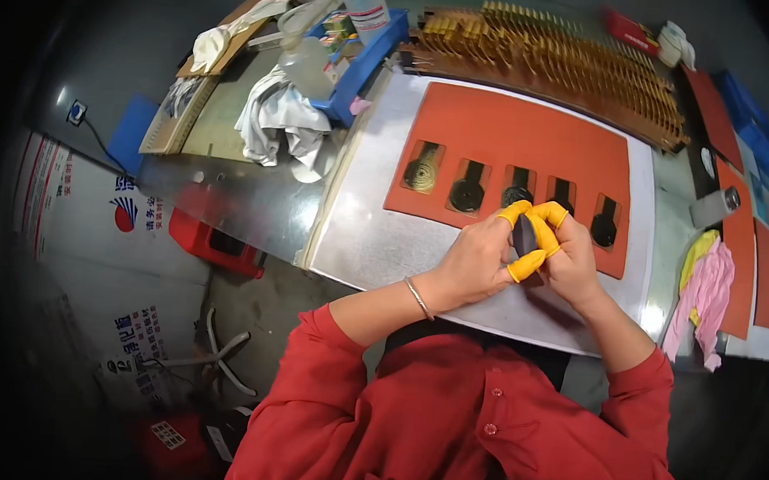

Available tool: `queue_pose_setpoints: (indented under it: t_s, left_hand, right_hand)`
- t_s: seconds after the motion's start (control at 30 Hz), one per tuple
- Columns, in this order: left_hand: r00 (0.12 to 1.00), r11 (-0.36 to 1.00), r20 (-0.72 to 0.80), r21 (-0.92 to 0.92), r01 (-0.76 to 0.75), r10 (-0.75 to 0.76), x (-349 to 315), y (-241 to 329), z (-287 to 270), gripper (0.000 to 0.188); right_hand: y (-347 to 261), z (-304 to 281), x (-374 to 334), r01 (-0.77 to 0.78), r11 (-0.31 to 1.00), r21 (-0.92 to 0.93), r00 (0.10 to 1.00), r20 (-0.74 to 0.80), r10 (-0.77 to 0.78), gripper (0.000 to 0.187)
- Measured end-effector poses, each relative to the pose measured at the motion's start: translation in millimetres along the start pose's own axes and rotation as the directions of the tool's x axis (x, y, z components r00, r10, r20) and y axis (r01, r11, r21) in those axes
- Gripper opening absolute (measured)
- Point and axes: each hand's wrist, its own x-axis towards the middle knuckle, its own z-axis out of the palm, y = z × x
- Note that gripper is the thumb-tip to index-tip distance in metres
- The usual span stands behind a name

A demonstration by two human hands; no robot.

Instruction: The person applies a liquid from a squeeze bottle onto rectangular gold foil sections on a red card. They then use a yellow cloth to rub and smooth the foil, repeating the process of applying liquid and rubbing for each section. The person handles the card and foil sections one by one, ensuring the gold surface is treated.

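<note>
My left hand (pixel 478 252) and my right hand (pixel 573 260) meet over the near edge of an orange mat (pixel 529 130). Yellow finger cots cover several fingertips on both. Between them they pinch a small, thin dark piece (pixel 524 237), its lower part hidden by the fingers. On the mat lies a row of several small flat plates, each bearing a dark round shape with a stem. One plate (pixel 423 166) at the left end shows gold-coloured rings; another plate (pixel 604 224) sits at the right end. My hands partly cover the middle ones.
Behind the mat stands a long rack (pixel 550 62) packed with upright brass-coloured pieces. A blue bin (pixel 372 61) with bottles and small boxes is at the back left, beside a crumpled white cloth (pixel 282 117). To the right are a pink cloth (pixel 703 296) and a capped bottle (pixel 714 208).
</note>
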Motion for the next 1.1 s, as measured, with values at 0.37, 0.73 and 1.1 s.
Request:
queue_pose_setpoints:
  t_s: [0.37, 0.73, 1.1]
  left_hand:
    - [0.903, 1.000, -0.430, 0.004, 0.026, -0.021, 27, -67, -136, 0.060]
    - [0.672, 0.933, -0.729, 0.143, 0.331, -0.127, 77, -180, -228, 0.068]
    - [0.665, 0.917, -0.713, 0.082, 0.390, -0.220, 78, -202, -230, 0.060]
  right_hand:
    - [-50, 97, 169, -0.331, 0.834, 0.441, 0.918, 0.356, 0.176, 0.010]
    - [-44, 138, 326, -0.204, 0.572, 0.795, 0.962, 0.272, -0.035, 0.018]
    - [-51, 158, 341, -0.243, 0.542, 0.804, 0.954, 0.298, -0.015, 0.022]
